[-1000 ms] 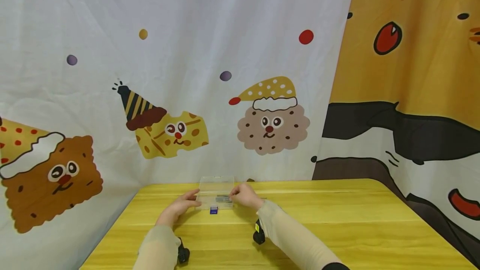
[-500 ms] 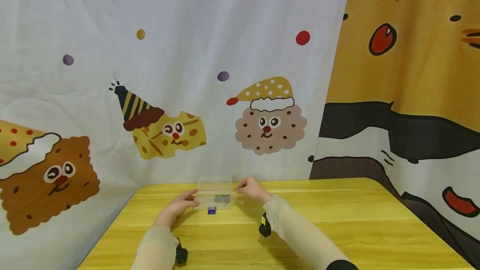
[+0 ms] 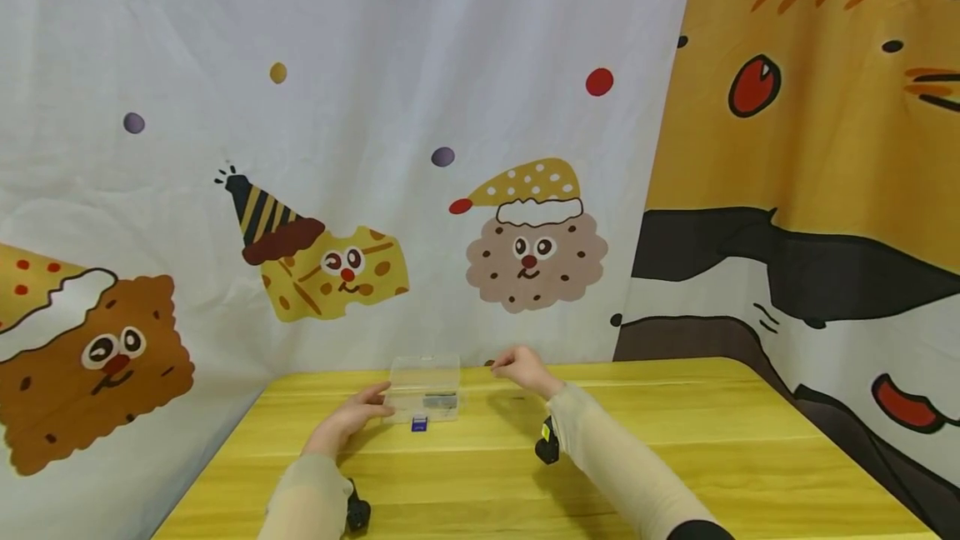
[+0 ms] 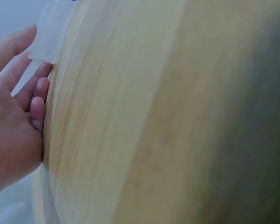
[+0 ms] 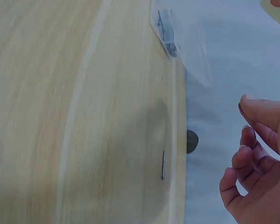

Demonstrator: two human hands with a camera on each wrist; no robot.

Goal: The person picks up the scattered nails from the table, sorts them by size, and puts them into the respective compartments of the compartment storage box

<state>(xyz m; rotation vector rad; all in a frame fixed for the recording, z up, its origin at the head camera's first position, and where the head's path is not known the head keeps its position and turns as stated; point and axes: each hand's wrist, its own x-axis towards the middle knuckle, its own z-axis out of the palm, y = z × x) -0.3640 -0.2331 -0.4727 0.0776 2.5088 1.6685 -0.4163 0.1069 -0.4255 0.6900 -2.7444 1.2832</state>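
A clear plastic box (image 3: 405, 407) stands on the table with its lid raised at the back. Grey metal pieces (image 3: 440, 400) lie inside, at its right; their kind is too small to tell. My left hand (image 3: 351, 422) holds the box's left end between thumb and fingers. A small blue label or latch (image 3: 419, 423) shows at the box's front. To the right of the box, my right hand (image 3: 522, 369) hovers over the table, fingers loosely curled, nothing visible in them. Below it a thin dark metal rod (image 5: 163, 164) lies on the wood.
The wooden table (image 3: 675, 440) reaches back to a white cartoon-printed curtain (image 3: 360, 107). Its far edge runs close behind the box. Black wrist cameras, such as the right one (image 3: 548, 442), hang under both forearms.
My right hand has drawn away from the inside of the box, moving right and up. The left hand stays at the box's left end. The head view has shifted slightly.
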